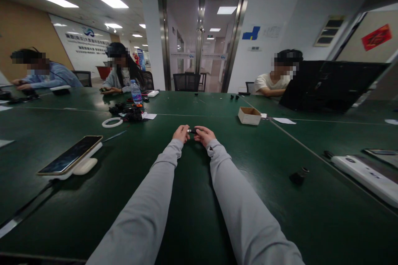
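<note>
My left hand (181, 133) and my right hand (204, 135) meet above the middle of the green table (192, 198), arms stretched forward in grey sleeves. Between them is a small black piece with a silvery end (192, 131), too small to name. The left fingers pinch its silvery end, and the right fingers close round its black part. Fingertips cover much of it. Off to the right on the table lies another small black piece with a silvery rim (299, 176), apart from both hands.
On the left, a phone (73, 155) rests on a white stand. Beyond it are a tape roll (112, 122), black parts (127, 112) and a water bottle (136, 92). A small open box (249, 116) stands right of centre. Several people sit across the table; a black monitor (329, 85) stands at right.
</note>
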`<state>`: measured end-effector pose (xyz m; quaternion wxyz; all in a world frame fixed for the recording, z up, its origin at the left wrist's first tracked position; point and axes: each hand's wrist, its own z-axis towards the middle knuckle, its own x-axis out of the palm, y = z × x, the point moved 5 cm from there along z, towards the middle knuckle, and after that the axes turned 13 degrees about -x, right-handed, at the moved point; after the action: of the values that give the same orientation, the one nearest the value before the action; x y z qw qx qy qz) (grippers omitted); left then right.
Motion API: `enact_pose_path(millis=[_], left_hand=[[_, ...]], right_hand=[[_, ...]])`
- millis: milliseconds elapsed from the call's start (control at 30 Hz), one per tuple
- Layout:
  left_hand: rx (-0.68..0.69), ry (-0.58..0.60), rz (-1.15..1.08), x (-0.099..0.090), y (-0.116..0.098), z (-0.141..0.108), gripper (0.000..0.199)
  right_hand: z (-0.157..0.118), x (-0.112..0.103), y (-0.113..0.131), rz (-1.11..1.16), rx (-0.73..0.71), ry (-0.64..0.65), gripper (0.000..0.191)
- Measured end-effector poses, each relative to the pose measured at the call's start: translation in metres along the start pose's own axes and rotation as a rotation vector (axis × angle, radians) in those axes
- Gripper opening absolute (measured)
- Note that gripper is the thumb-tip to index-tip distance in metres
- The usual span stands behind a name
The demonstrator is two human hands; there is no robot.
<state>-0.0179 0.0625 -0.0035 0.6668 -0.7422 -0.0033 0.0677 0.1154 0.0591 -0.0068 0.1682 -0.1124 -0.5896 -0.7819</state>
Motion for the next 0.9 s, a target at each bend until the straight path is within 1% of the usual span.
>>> enact_pose_path(millis=[100,233,367,500,600,667,767,900], left_hand=[[0.047,-0.016,0.0,-0.0004,-0.002,-0.0013,0.025],[0.01,0.005,-0.002,0.0006,0.001,0.0001,0.027],[0.055,-0.013,0.025,-0.0005,-0.0001,0.0015,0.026],[0.012,0.023,0.005,0.0009,0.0013,0.0019,0.025],[0.052,-0.006,0.007,-0.0005,-0.0014,0.0003,0.024],[0.035,-0.007,0.003,-0.0008,-0.0012,-0.0001,0.025],[-0.006,0.03,-0.012,0.0008,-0.0003,-0.0008,0.025],[0.004,0.029,0.009,0.0012,-0.0026,-0.0032,0.024]], right_hand=[[0.0001,-0.0006,0.0001,-0.01,-0.001,-0.011,0.02],[0.0001,-0.0006,-0.0002,-0.01,0.004,-0.001,0.02],[-0.0001,-0.0005,0.0001,-0.007,-0.005,0.006,0.02],[-0.0006,0.0003,0.0009,-0.007,0.003,0.009,0.02],[-0.0011,0.0008,0.0021,-0.013,0.007,0.004,0.02],[-0.0015,0.001,0.0025,-0.016,0.015,0.003,0.02],[-0.0016,0.0014,0.0026,-0.021,0.02,0.01,0.02],[-0.001,0.0012,0.0019,-0.028,0.014,0.004,0.019]])
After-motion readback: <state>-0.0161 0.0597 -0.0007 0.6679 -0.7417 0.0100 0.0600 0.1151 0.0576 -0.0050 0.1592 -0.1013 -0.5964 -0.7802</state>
